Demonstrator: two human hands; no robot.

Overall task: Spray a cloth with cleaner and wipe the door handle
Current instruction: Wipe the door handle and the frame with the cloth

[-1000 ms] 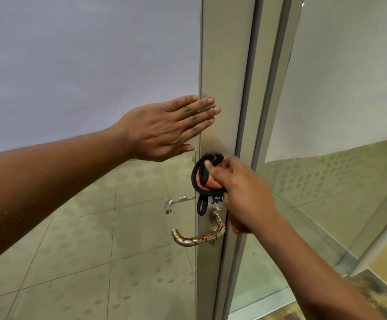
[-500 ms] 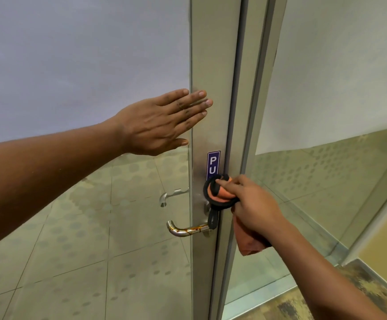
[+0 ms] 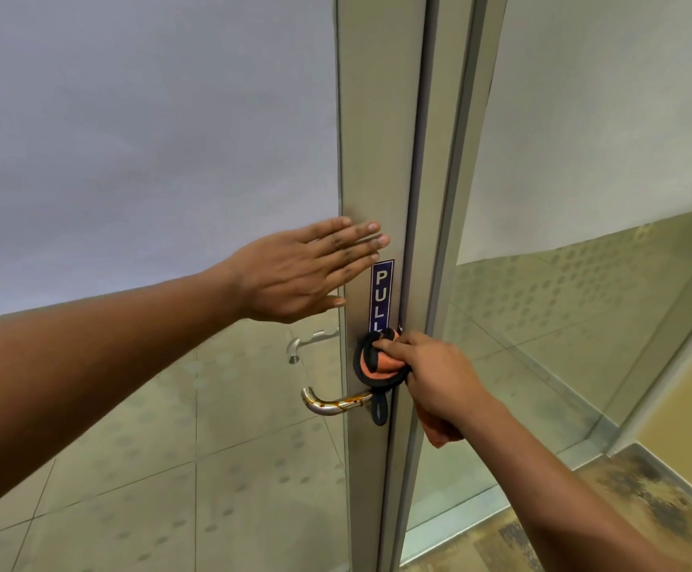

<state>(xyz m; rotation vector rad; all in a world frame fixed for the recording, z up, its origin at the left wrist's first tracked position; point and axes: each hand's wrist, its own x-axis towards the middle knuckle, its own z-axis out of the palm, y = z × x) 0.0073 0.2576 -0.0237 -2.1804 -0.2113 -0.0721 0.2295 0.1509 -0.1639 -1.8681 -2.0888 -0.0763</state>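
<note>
An orange cloth with a black hem (image 3: pixel 377 363) is pressed against the metal door stile just above the base of the handle, with my right hand (image 3: pixel 435 381) shut on it. A black loop of the cloth hangs down over the handle's base. The steel lever handle (image 3: pixel 330 404), streaked with rust-coloured stains, sticks out to the left below the cloth. My left hand (image 3: pixel 303 274) lies flat and open on the glass door and stile, above and to the left of the handle. No cleaner bottle is in view.
A blue PULL sticker (image 3: pixel 381 293) runs down the stile above the cloth. A second lever handle (image 3: pixel 307 342) shows through the glass on the far side. Frosted film covers the upper glass. A fixed glass panel (image 3: pixel 583 324) stands to the right.
My right hand has moved the cloth down the stile, from over the PULL sticker to just above the handle's base. My left hand has stayed flat on the door.
</note>
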